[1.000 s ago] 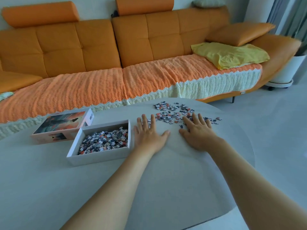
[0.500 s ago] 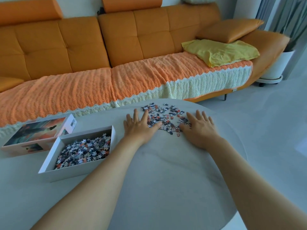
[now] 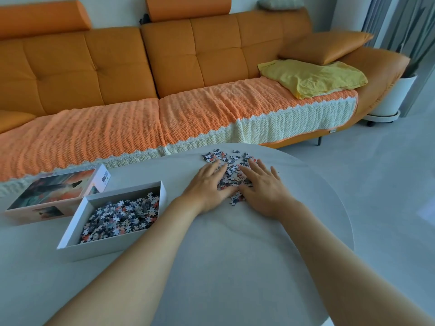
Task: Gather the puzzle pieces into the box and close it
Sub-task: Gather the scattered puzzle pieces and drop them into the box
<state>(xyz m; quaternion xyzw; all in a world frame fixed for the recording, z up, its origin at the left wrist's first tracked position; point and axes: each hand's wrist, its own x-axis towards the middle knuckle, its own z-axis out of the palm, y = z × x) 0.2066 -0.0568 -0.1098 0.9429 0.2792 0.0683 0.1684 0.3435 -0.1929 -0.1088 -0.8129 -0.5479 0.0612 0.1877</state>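
Both hands, left [image 3: 207,187] and right [image 3: 263,189], lie flat with straight fingers, pressing loose puzzle pieces [image 3: 231,175] between them.

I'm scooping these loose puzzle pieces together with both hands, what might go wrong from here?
Scattered pieces past the left hand and right hand lie near the far edge of the table; a sweep may knock some off. Both hands lie flat, so pieces may slip out between them on the way to the box.
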